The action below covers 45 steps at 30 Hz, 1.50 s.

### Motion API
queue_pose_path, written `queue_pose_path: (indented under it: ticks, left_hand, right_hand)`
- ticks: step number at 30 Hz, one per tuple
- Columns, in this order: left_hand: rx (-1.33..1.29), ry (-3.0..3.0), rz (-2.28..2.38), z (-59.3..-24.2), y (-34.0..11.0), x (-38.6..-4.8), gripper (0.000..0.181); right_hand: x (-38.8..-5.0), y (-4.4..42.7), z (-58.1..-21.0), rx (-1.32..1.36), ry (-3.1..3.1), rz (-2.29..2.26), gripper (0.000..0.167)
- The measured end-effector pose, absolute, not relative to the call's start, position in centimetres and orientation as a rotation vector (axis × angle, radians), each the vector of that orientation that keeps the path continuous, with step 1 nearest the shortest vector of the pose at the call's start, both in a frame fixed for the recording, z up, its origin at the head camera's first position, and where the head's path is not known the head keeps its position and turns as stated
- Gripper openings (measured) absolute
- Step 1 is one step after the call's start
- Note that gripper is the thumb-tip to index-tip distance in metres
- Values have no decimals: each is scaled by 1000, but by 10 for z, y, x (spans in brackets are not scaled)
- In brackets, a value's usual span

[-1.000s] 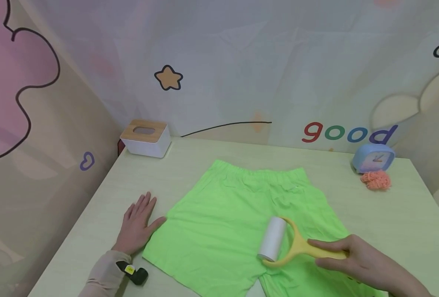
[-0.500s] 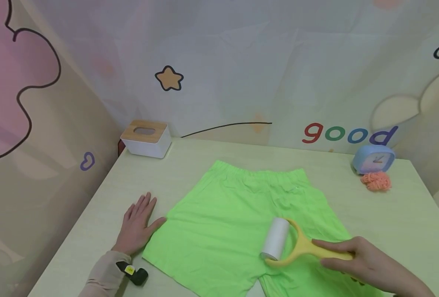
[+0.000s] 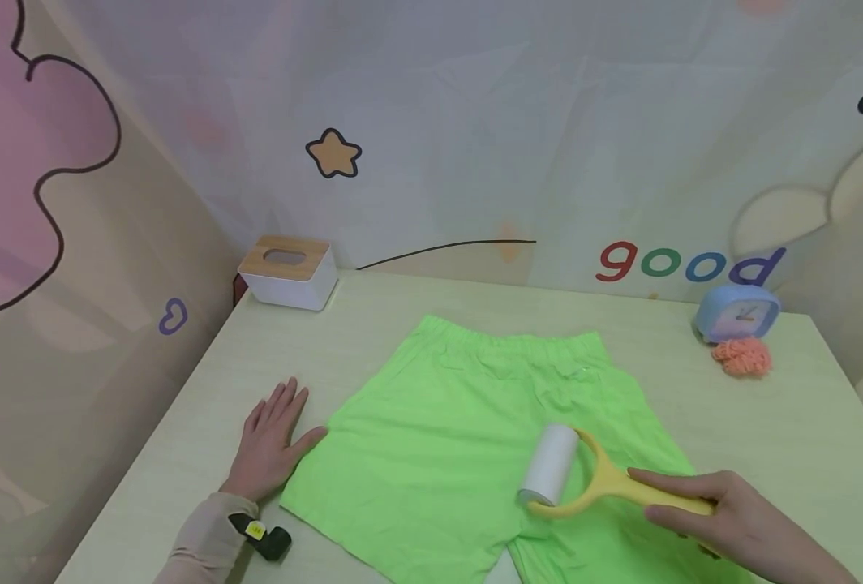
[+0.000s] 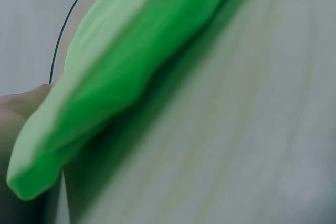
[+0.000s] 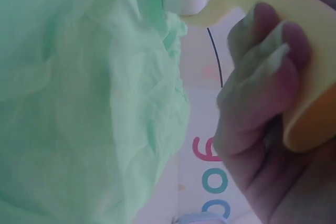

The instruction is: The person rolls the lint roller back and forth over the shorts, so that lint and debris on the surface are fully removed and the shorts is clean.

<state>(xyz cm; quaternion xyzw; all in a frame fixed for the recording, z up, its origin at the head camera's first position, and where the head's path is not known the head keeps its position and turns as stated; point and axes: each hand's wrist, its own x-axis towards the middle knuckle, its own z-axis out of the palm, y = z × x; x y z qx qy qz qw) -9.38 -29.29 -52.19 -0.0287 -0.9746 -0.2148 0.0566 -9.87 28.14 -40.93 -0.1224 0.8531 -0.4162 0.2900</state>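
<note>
Bright green shorts (image 3: 431, 422) lie spread on the table, waistband toward the back. My right hand (image 3: 738, 519) grips the yellow handle of a lint roller (image 3: 614, 484), fingers curled round it in the right wrist view. Its white roll (image 3: 551, 465) rests on the shorts near the middle, just above the crotch. At the left edge of the shorts my left hand (image 3: 267, 450) lies flat on the table, fingers straight, thumb touching the cloth. In the left wrist view the green cloth (image 4: 105, 93) covers much of the frame and only a bit of the hand shows.
A white tissue box (image 3: 289, 276) with a wooden lid stands at the back left of the table (image 3: 373, 300). A blue clock (image 3: 738, 312) stands at the back right, with a coral-coloured bundle (image 3: 742, 357) in front of it. Printed cloth walls rise behind and at the sides.
My right hand and the lint roller have shifted a little to the right across the shorts. The left hand and the shorts stay where they were.
</note>
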Motion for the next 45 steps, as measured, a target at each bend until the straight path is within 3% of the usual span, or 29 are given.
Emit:
queue_pose_path:
  ticks: [6, 18, 23, 27, 45]
  left_hand:
    - [-85, -2953, -674, -522, -293, -93, 79]
    - [-75, -2963, -687, -520, -293, -93, 79]
    - [-73, -2971, -679, -517, -292, -94, 79]
    - [-73, -2977, -680, -519, -292, -94, 79]
    - [-74, -2956, -686, -516, -291, -90, 76]
  right_hand:
    - [-99, 289, -411, -285, 2234, -1310, 49]
    - [-104, 278, -415, -454, 2366, -1590, 48]
    - [-116, 244, -407, -609, 2496, -1438, 29]
    - [-125, 211, -406, -800, 2671, -1184, 25]
    - [-157, 93, -411, -1123, 2719, -1044, 52]
